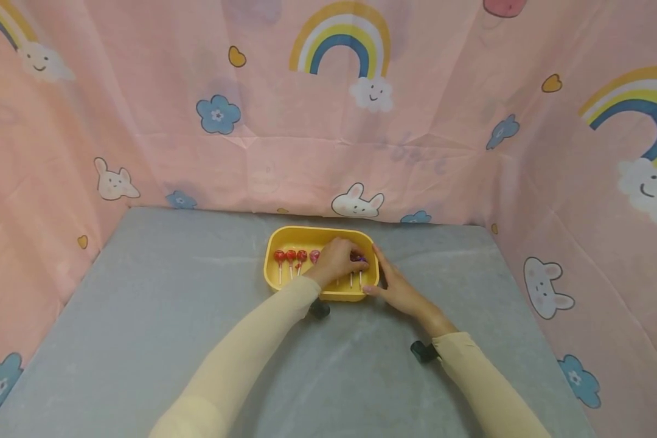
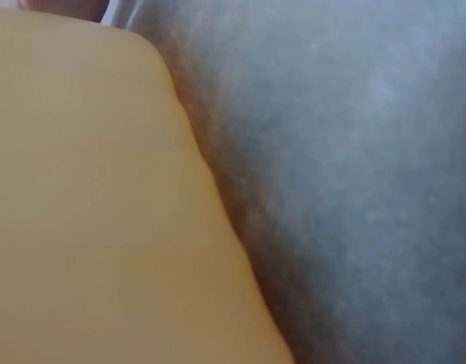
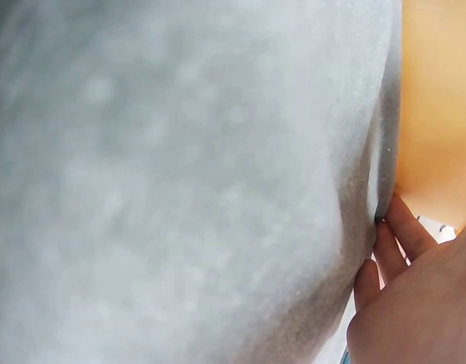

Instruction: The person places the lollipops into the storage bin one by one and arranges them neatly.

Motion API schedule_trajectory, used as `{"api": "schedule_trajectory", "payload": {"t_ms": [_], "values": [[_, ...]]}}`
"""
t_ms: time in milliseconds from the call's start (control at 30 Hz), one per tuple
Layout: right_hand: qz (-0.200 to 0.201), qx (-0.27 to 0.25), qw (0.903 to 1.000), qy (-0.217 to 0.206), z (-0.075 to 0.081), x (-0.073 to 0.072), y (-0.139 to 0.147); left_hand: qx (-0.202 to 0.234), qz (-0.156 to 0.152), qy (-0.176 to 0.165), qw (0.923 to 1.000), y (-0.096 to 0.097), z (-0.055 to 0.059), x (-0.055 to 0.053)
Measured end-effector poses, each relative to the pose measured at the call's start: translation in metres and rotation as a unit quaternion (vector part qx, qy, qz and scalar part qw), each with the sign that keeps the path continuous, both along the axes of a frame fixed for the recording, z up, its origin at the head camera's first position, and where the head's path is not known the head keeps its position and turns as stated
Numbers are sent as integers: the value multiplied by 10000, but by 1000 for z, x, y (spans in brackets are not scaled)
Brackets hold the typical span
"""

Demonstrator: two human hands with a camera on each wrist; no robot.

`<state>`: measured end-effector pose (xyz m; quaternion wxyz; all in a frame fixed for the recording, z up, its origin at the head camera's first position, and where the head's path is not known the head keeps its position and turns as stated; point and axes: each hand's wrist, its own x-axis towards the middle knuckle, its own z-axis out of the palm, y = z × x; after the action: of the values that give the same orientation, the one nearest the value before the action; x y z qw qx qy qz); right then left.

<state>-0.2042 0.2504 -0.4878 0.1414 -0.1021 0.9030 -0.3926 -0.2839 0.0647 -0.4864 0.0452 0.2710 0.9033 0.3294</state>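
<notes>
A yellow tray (image 1: 322, 297) stands on the grey table with a row of lollipops in it. Red lollipops (image 1: 280, 257) lie at its left end, and a pink lollipop (image 1: 314, 257) shows beside my left hand (image 1: 336, 260). That hand reaches over the near rim and pinches a purple lollipop (image 1: 362, 260) at the right end; its grip is partly hidden. My right hand (image 1: 402, 295) rests against the tray's right end, thumb at the near corner and fingers along the side. In the right wrist view its extended fingers (image 3: 405, 227) touch the outer wall.
Grey cloth (image 1: 197, 328) covers the table around the tray. Pink printed curtains (image 1: 285, 164) stand behind and along both sides. A dark wrist camera (image 1: 320, 309) sits under the left wrist and another (image 1: 424, 351) by the right cuff. The tray wall (image 2: 104, 189) fills much of the left wrist view.
</notes>
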Motion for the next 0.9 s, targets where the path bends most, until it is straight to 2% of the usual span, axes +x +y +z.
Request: {"api": "schedule_trajectory", "payload": {"t_ms": [400,900], "values": [[-5,85,9999,119,-3,0,1,-329,228,-68,9992,1,5,2],[-74,39,10000,-4,-4,-1,0,-282,433,-108,9986,2,3,2]]}}
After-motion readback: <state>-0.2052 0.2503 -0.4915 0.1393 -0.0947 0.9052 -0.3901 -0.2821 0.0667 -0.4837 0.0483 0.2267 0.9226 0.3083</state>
